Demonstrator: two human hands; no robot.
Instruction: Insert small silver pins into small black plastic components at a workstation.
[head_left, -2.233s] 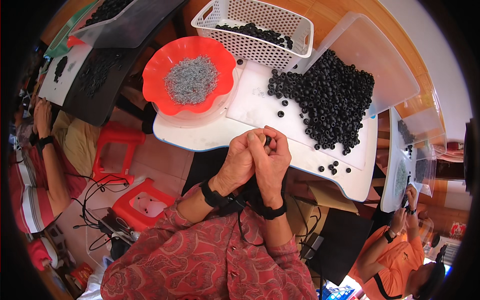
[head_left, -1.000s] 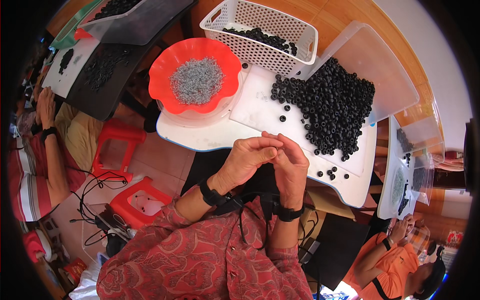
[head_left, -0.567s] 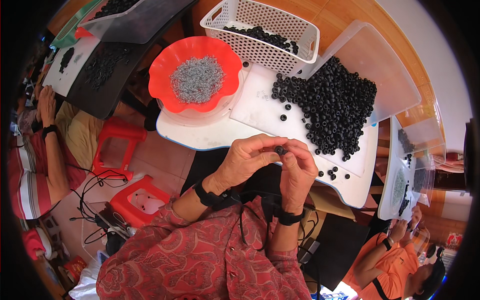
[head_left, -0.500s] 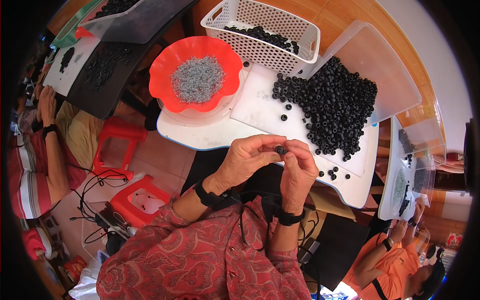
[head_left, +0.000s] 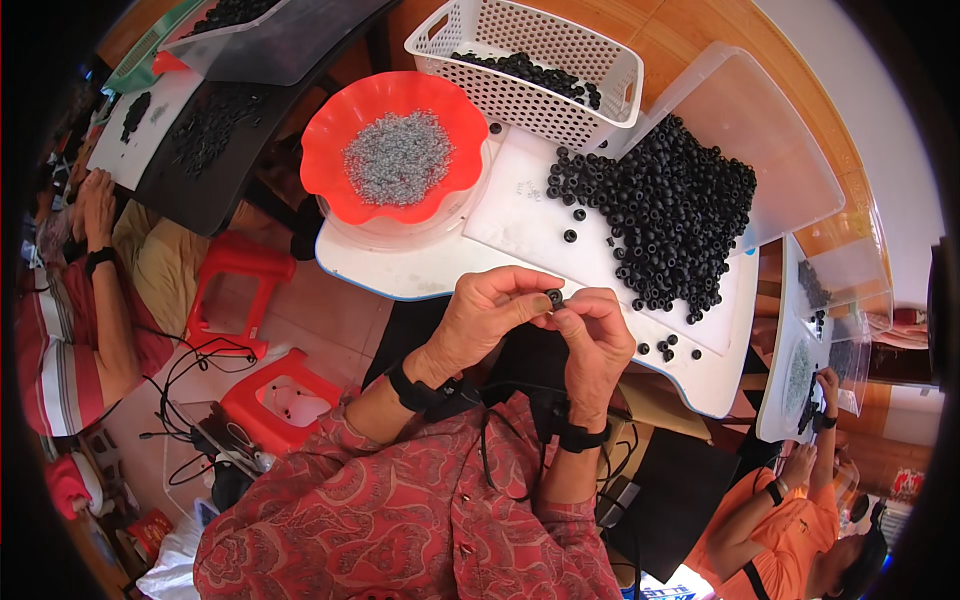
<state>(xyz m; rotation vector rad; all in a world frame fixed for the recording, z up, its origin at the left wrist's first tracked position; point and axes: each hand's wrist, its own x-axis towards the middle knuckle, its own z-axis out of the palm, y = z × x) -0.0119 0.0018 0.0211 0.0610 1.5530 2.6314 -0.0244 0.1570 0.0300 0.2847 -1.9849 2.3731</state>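
My left hand pinches a small black ring-shaped part between thumb and forefinger, just off the table's front edge. Its round opening faces up. Close against it on the right, my right hand has thumb and forefinger pressed together; whatever lies between them is too small to make out. Beyond the hands, a large heap of similar black parts spreads over a white board. To the left of the board, a red wavy-rimmed bowl holds many tiny clear-grey pieces.
A white perforated basket with more black parts stands at the back. The heap spills from a tipped clear bin. Red stools stand on the floor at left. Other people work at tables on the left and right.
The black part has tilted in my left fingers so its opening shows more. My right fingertips have drawn slightly down and away from it. At right, a co-worker's arm has reached forward.
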